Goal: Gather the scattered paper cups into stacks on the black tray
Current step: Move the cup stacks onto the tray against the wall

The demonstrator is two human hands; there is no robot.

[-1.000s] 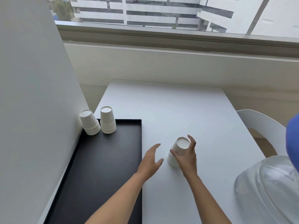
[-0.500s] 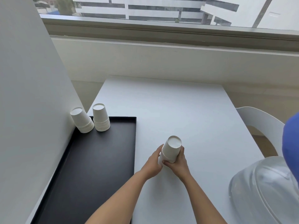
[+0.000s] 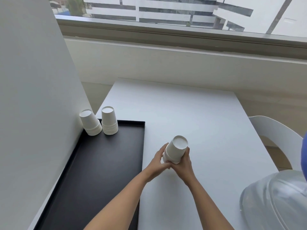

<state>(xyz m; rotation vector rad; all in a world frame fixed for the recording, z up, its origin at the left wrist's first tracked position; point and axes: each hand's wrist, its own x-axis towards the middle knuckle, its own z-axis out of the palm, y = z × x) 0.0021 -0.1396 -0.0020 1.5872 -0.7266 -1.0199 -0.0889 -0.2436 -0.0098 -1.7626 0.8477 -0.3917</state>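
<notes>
A leaning stack and an upright stack crowd the tray's far left corner beside the wall; the tray floor nearer lies open. A clear dome blocks the tabletop's near right.

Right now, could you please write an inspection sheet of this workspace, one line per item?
Surface: white table, black tray on its left side.
Job's things: left stack and right stack of upturned paper cups at the tray's far end; third stack over the table, beside the tray.
Clutter: clear plastic cover, near right.
Grippers: left hand and right hand both grip the third stack.
Cables: nothing seen.
Surroundings: white wall left, white chair right, window ahead.
</notes>
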